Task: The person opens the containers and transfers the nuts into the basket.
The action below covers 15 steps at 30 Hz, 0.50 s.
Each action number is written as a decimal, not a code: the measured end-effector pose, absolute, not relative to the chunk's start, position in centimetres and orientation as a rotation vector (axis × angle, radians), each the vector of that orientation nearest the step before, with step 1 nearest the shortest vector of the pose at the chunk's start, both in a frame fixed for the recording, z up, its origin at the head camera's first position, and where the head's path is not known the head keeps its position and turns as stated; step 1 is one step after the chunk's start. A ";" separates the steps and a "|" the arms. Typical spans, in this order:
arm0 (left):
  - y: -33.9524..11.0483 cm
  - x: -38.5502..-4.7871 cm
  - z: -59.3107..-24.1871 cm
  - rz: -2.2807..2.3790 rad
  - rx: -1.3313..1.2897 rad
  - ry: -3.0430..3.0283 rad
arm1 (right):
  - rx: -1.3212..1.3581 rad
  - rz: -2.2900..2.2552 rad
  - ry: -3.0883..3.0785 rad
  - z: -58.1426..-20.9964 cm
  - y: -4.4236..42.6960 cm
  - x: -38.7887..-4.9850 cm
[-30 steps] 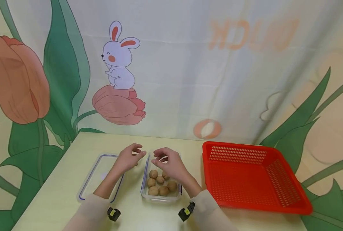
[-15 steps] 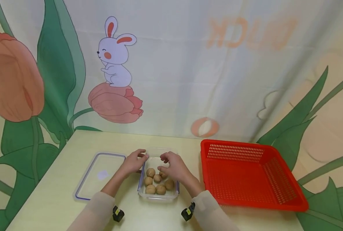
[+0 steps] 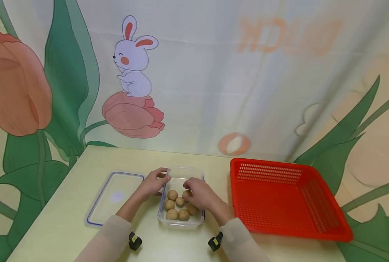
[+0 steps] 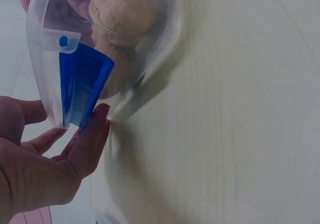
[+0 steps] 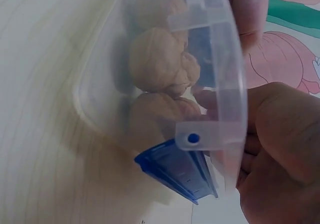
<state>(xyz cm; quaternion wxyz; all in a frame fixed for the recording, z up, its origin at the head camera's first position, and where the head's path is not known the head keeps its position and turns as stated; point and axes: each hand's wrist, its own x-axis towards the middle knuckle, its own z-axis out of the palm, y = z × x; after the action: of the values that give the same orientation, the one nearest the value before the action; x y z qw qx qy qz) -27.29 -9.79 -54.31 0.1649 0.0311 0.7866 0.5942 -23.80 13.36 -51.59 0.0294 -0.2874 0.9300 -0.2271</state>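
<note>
A clear plastic food container [image 3: 181, 222] with blue side clips stands on the table, several walnuts [image 3: 172, 214] in its near part. My left hand [image 3: 152, 185] holds its left rim, thumb at the top edge and fingers outside by the blue clip [image 4: 82, 84] in the left wrist view. Reaching in over the right side, my right hand [image 3: 201, 193] has its fingers curled at a walnut [image 3: 187, 195] near the right wall. Through the clear wall in the right wrist view, a fingertip touches a walnut [image 5: 157, 59]; the other fingers are partly hidden.
A clear lid [image 3: 97, 200] with a blue seal lies flat left of the container, a pale square on it. To the right stands a red perforated plastic basket [image 3: 279, 233]. A printed curtain [image 3: 194, 91] hangs behind the table's [image 3: 145, 236] back edge.
My left hand has come down from above onto the container's left rim. My right hand has lowered into the container, and its fingers have closed in on a walnut.
</note>
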 end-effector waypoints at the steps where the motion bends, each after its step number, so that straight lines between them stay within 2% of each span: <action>1: -9.6 -27.3 -54.3 1.696 0.090 2.237 | -0.894 -0.686 2.874 -51.6 13.5 -23.8; 15: -9.4 -26.9 -54.6 1.720 0.057 2.268 | -0.911 -0.571 2.899 -52.4 12.8 -23.8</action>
<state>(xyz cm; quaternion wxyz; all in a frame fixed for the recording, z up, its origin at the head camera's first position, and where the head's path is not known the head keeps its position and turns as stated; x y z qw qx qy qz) -26.93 -9.40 -54.56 0.1467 0.0198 0.7880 0.5977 -23.80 12.78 -52.42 0.0249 -0.2945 0.9373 -0.1845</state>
